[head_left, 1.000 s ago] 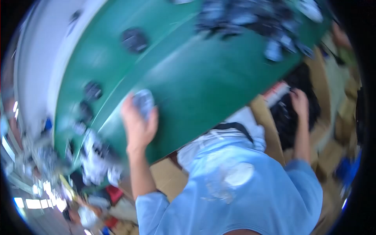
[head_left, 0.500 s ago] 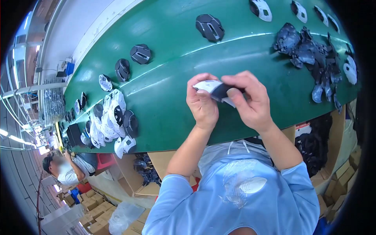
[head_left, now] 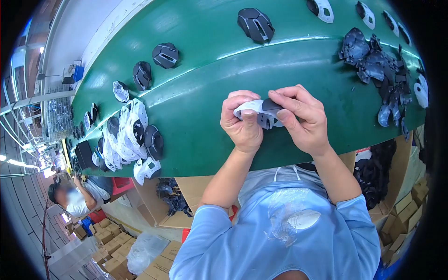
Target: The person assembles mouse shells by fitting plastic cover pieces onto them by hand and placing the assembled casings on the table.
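Observation:
A white curved shell point(head_left: 253, 108) is held above the green table by both hands. My left hand point(head_left: 242, 123) is closed round its left end, with the thumb on its near side. At its right end, my right hand point(head_left: 301, 119) pinches a black cover piece point(head_left: 270, 106) lying against the white shell. Part of both pieces is hidden by the fingers. The shell's inner side faces down and towards me.
White shells point(head_left: 122, 140) are heaped on the green table point(head_left: 200, 102) at left. Black pieces point(head_left: 373, 60) are piled at right. Black mouse-shaped covers point(head_left: 255, 25) lie farther back. Open boxes point(head_left: 191, 189) stand below the near edge. A person point(head_left: 81, 198) is at far left.
One second ago my hands were apart, the right in a box. Now they are together on the shell. Since half a second ago, the shell has tilted and its underside shows more.

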`<state>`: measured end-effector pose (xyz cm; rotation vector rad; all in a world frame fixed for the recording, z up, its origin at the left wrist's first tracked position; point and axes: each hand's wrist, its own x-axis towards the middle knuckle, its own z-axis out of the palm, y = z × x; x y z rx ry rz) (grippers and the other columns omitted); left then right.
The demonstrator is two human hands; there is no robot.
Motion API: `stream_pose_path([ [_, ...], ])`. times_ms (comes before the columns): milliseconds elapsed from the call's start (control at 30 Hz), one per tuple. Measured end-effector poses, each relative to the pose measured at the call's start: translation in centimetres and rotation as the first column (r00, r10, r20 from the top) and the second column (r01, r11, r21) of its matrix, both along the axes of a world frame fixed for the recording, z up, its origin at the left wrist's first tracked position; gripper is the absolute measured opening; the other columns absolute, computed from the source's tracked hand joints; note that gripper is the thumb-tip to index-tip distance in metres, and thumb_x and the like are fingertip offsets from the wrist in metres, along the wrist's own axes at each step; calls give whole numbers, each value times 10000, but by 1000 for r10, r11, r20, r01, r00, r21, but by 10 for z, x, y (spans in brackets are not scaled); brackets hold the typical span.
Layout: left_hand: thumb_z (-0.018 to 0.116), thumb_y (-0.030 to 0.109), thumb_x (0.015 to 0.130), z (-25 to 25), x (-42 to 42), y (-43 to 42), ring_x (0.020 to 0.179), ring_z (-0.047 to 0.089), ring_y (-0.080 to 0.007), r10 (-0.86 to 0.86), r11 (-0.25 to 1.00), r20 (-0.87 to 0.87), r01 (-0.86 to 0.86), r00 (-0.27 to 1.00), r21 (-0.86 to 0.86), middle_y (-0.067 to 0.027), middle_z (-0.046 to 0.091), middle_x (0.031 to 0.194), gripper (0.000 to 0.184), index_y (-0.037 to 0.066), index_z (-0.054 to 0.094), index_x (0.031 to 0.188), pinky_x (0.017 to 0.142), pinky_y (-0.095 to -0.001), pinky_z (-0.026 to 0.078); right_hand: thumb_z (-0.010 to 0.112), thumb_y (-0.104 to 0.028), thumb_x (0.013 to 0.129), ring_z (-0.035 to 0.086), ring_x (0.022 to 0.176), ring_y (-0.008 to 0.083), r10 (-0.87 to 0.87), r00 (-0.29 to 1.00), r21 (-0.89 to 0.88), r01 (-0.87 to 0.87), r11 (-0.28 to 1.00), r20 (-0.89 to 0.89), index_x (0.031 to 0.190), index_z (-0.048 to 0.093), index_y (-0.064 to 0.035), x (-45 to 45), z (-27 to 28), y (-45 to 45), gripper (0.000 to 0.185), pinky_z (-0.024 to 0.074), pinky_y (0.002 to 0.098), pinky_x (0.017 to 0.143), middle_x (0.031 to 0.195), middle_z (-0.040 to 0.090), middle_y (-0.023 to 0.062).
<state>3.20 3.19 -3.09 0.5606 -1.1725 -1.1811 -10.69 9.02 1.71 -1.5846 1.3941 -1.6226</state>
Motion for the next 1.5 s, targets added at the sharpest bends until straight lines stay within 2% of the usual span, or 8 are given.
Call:
stream_pose_path([
  [267,607,425,1028,4,2,4,916,584,-144,30,999,126,-35,992,33,-116,607,1061,380,61,514,1086,811,-291,500,757,-70,838,626,795,253,-81,959,-64,66,996,-271,1222,734,-58,4,10,4,386,522,353,701,999,723,108],
  [500,526,231,1076,27,-8,8,998,607,-137,-161,938,140,107,977,330,-85,620,1124,423,27,410,1428,864,-293,510,702,-63,868,659,779,341,-114,923,-96,84,992,-366,1053,678,3,-19,-8,-26,198,537,415,692,897,694,150],
  [733,518,245,1071,4,0,-5,931,633,-135,-147,932,314,25,938,363,-76,676,1047,304,-18,645,1158,845,-291,505,680,-91,900,668,809,365,39,912,72,-10,997,-408,996,650,6,-14,-32,-28,139,540,443,712,900,688,180],
  [1067,364,368,1104,2,-20,-9,995,645,-218,156,940,136,-190,978,283,-118,654,1097,445,-9,593,1159,892,-379,540,681,-153,909,676,761,331,-149,921,-91,124,988,-359,968,678,-17,-14,-42,-30,149,553,427,699,818,690,139],
  [1167,443,446,1085,10,-20,-12,990,653,-232,55,952,78,-76,995,297,-122,657,1096,482,-5,606,1134,906,-383,546,684,-151,902,670,737,322,-134,926,-119,97,988,-352,967,681,-15,-19,-46,-33,150,553,421,692,809,691,134],
  [1300,597,555,992,48,-41,-2,1045,646,-246,-19,717,-333,245,943,653,-129,660,1095,557,16,611,1131,968,-397,539,744,-156,822,671,784,250,-387,852,-361,258,896,-353,1118,722,-63,-34,-16,-34,312,566,365,700,917,722,53],
  [1367,654,597,941,46,-33,-2,1087,636,-249,-83,606,-468,417,880,677,-134,651,1127,608,39,598,1175,1008,-416,527,793,-212,774,669,858,222,-251,847,-336,91,938,-469,1163,733,-134,-34,-20,-19,401,568,359,751,1038,722,8],
  [1500,603,427,993,35,-28,-14,996,616,-265,-256,590,-424,488,868,643,-153,596,1194,555,38,458,1361,878,-428,524,824,-337,761,669,978,229,-177,775,-210,58,976,-607,1134,746,-233,-98,23,20,395,550,373,842,1161,700,13],
])
